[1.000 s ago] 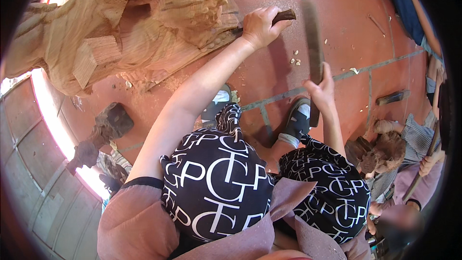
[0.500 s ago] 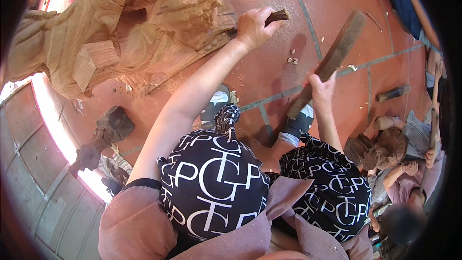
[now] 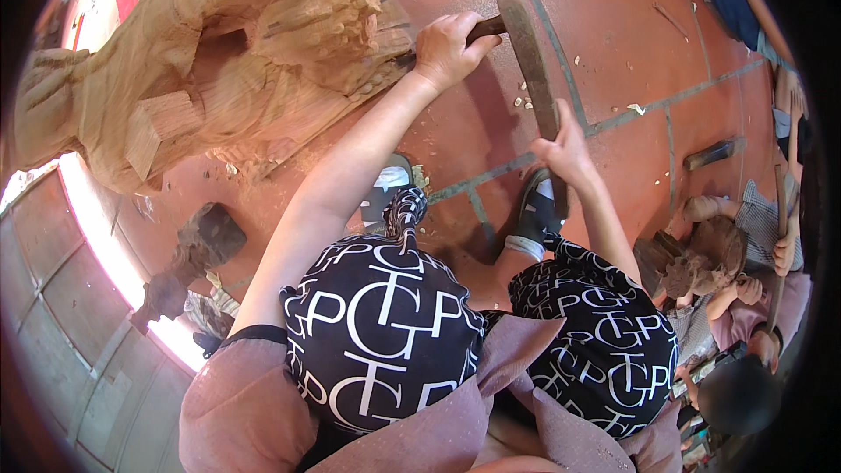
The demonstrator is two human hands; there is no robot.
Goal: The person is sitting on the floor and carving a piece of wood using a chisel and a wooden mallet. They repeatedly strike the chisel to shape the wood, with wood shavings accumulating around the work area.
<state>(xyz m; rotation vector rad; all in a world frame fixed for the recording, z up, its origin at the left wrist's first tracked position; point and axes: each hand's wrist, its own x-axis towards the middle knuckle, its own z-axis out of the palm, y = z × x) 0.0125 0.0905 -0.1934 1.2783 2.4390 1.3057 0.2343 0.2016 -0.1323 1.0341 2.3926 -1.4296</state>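
A large pale wood carving (image 3: 188, 79) of a draped figure lies on its side at the upper left. My left hand (image 3: 448, 51) is closed around a dark wooden chisel handle (image 3: 486, 29) at the carving's right end. The blade is mostly hidden by that hand and the wood. In my right hand (image 3: 565, 149) is a flat, bat-like wooden mallet (image 3: 530, 57), gripped by its lower part. The mallet's upper end meets the butt of the chisel handle, or lies right against it.
Wood chips (image 3: 635, 109) dot the red tiled floor (image 3: 455, 140). A dark-handled tool (image 3: 710, 154) lies at right, near another person (image 3: 758, 315) working on a smaller carving (image 3: 701, 254). A dark wooden piece (image 3: 210, 232) stands at left. My shoes are below my hands.
My right hand has swung the mallet up and left, so its end is now at the chisel handle. My left hand stays on the chisel, shifted slightly left in view.
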